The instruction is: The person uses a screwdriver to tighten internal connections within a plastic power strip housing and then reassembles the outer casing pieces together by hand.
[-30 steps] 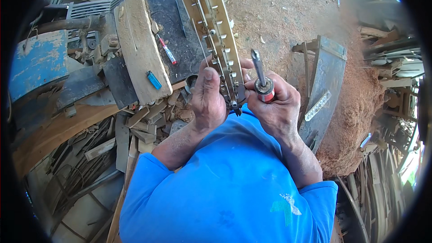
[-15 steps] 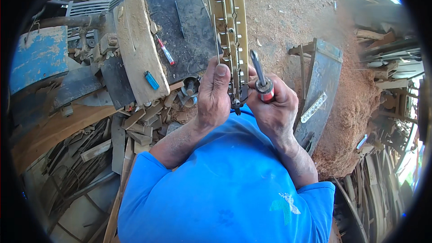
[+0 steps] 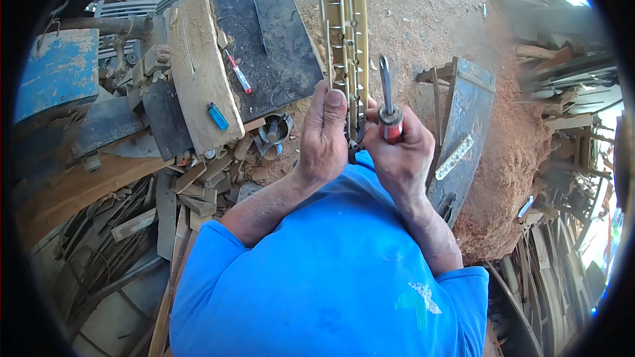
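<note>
A long brass-coloured metal piece (image 3: 360,30), with rods and short pale teeth along it, points away from my body. My left hand (image 3: 324,139) is closed against the left side of its near end, thumb lying upward. A thin strip (image 3: 328,53) rises from beside those fingers; whether they pinch it I cannot tell. My right hand (image 3: 403,152) wraps a screwdriver (image 3: 391,122) with a red handle, its shaft pointing up and away. The fingers of that hand also reach the near end of the long piece, partly hidden behind the hand.
To the left stands a dark bench top (image 3: 271,33) with a wooden board (image 3: 198,66), a blue lighter (image 3: 217,117) and a red-and-clear screwdriver (image 3: 239,74). Wood offcuts (image 3: 198,192) lie below. At right are a grey panel (image 3: 466,125) and a sawdust heap (image 3: 512,178).
The long piece and both hands sit slightly further right relative to the view. The screwdriver's shaft now points more upright. Both hands keep their hold.
</note>
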### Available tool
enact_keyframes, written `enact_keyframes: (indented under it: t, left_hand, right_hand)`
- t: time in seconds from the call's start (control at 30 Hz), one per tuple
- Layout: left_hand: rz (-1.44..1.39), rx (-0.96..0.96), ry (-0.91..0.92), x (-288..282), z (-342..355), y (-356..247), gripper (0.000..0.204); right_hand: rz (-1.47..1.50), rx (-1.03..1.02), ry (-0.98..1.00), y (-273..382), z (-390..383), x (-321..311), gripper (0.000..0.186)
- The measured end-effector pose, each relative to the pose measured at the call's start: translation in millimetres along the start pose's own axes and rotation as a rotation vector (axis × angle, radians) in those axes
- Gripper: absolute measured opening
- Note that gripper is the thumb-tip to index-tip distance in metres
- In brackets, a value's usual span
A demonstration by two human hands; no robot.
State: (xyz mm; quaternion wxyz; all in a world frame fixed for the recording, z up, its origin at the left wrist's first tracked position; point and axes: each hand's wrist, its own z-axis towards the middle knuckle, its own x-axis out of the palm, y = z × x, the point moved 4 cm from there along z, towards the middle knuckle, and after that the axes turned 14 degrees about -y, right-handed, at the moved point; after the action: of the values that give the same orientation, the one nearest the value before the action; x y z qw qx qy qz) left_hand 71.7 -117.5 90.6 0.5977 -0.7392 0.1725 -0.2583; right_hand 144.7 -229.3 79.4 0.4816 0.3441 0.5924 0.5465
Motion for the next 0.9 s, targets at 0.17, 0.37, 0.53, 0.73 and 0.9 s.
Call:
enact_keyframes:
  t: [0.17, 0.37, 0.53, 0.73, 0.9]
  left_hand:
    - [-0.106, -0.08, 0.0, -3.9, 1.3, 11.4, 0.039]
    - [-0.07, -0.09, 0.019, -5.9, -1.0, 4.5, 0.04]
    - [0.014, -0.077, -0.039, -7.2, -2.4, -0.4, 0.037]
    - [0.144, 0.043, -0.036, -10.1, -0.1, -5.7, 0.038]
    - [0.093, -0.018, -0.03, -9.4, 0.6, -0.5, 0.038]
  right_hand:
    - [-0.075, -0.27, -0.009, 22.3, 2.5, -1.7, 0.018]
    - [-0.072, -0.265, -0.016, 18.7, 0.5, 1.5, 0.01]
    - [-0.087, -0.192, 0.039, 12.4, 1.2, 3.6, 0.008]
    - [-0.114, -0.242, 0.032, 22.6, 1.7, 6.4, 0.008]
    - [-0.091, -0.224, 0.047, 20.4, 2.5, 7.9, 0.011]
